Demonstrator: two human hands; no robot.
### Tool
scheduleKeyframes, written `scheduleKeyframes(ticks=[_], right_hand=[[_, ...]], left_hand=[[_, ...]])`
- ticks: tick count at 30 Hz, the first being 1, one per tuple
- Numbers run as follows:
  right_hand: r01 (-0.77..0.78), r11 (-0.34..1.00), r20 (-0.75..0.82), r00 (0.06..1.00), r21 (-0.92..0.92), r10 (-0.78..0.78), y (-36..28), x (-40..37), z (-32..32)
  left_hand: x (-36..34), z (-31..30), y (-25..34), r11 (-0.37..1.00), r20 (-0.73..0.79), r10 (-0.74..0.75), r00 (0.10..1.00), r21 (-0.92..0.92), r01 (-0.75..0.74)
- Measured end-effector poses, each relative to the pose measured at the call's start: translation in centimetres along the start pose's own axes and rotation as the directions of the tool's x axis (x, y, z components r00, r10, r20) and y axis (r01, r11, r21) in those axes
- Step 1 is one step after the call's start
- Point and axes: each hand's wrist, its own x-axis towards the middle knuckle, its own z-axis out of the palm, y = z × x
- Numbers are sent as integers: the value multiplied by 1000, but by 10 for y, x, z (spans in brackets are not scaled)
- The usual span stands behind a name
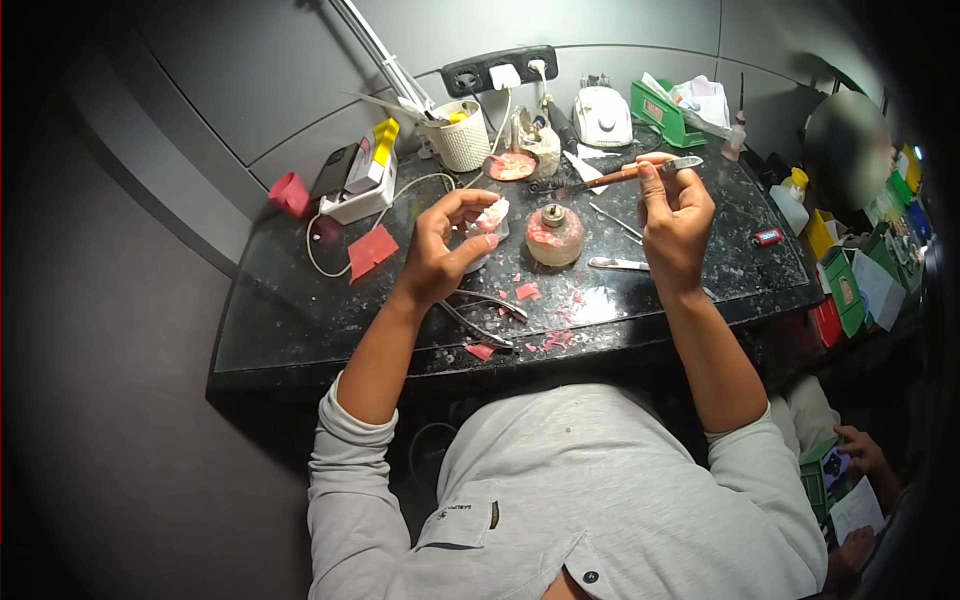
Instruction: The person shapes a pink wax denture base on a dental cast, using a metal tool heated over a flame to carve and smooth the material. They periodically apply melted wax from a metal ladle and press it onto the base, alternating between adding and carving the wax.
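My left hand (437,247) pinches a small denture piece (491,215) with white teeth and pink wax between thumb and fingers. Raised on the right, my right hand (676,222) is closed round the brown handle of a wax knife (612,179), whose metal blade points left above the burner. Between the hands stands a glass spirit burner (554,240) smeared with pink wax. A knife with a pale handle (619,264) and a thin metal tool (615,223) lie near my right wrist. Curved metal tool arms (478,322) rest below my left hand.
Pink wax scraps (528,291) litter the dark worktop (300,335). A red wax sheet (373,252) and pink cup (290,195) are left; a dish of pink wax (512,166), white basket (462,140) and white device (603,116) stand behind. Another person's hand (862,450) shows lower right.
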Motion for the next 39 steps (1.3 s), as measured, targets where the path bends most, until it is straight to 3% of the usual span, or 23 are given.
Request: scheduleKeyframes(ticks=[7,9,10,12,15,29,31,33,35,39], right_hand=[[-26,999,46,999,21,25,-6,-1,1],[-80,979,137,989,190,54,-14,-3,4],[-83,978,140,989,189,57,-14,-5,4],[47,982,222,971,182,-88,-12,-8,4],[103,967,279,945,234,-168,-14,-11,4],[98,943,370,903,318,-218,-11,-12,6],[26,966,371,920,259,-125,-14,-11,5],[-140,969,290,954,203,77,-14,-6,6],[-296,934,282,930,202,234,-11,2,0],[-370,900,349,895,232,279,1,6,-3]], left_hand=[[0,0,1,999,28,-1,1000,-32,1],[-1,0,1,999,54,-30,998,-44,32],[-1,0,1,998,52,-33,998,-45,35],[-1,2,2,999,61,-25,998,-18,27],[-2,2,3,1000,73,-17,997,-4,17],[-3,6,7,997,111,-71,991,-30,75],[-3,6,7,995,116,-74,990,-55,81],[-3,6,6,993,151,-47,987,-103,62],[-3,6,7,990,179,-61,982,-117,82],[-5,8,12,966,234,-108,966,-206,158]])
